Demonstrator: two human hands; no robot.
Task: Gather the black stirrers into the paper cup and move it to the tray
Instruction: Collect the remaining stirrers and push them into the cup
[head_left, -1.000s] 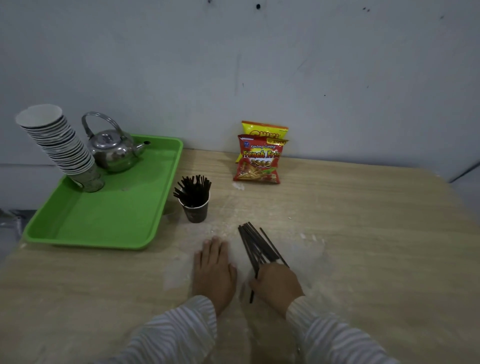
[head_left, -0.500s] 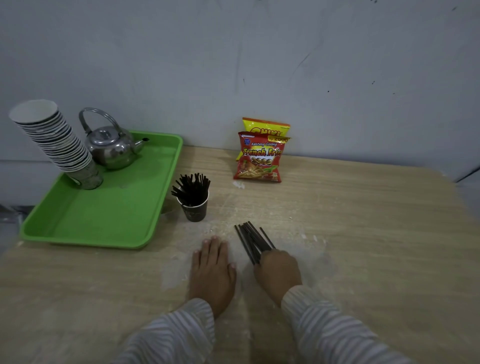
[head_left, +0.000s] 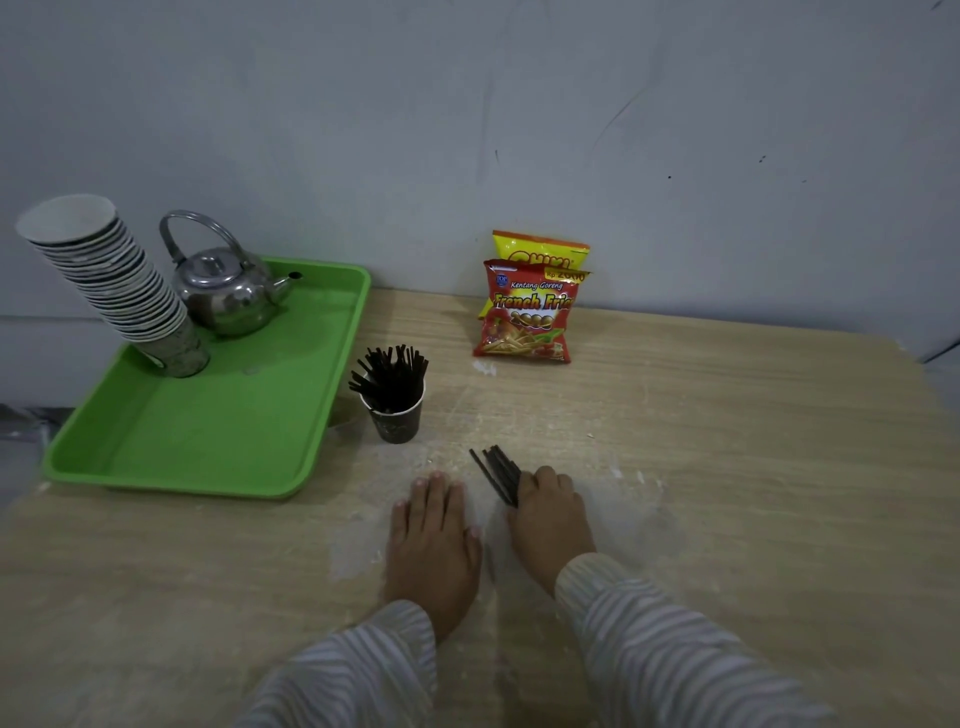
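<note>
Your right hand (head_left: 550, 512) is curled over the near ends of a loose bundle of thin black plastic stirrers (head_left: 496, 470), and appears to be gripping them against the pale wood-grain surface (head_left: 727, 467) — though the fingers hide the contact itself. Your left hand (head_left: 434, 530) lies flat, palm down and open, just beside the right, holding nothing.

The relation that matters is this: the bundle's long axis runs away from you and slightly leftward, its free ends aimed roughly toward the small dark paper cup (head_left: 396, 418), which stands upright beyond both hands and already bristles with stirrers. The cup sits just beside the right edge of the bright green plastic tray (head_left: 218, 447), close but not on it. The left hand looks nearer the cup, while the right has the bundle — so you would likely lift with the right, tip the sticks upright, and steady the cup with the left. A light cup crowded with sticks may topple if the new bundle is pushed in at a slant.
</note>
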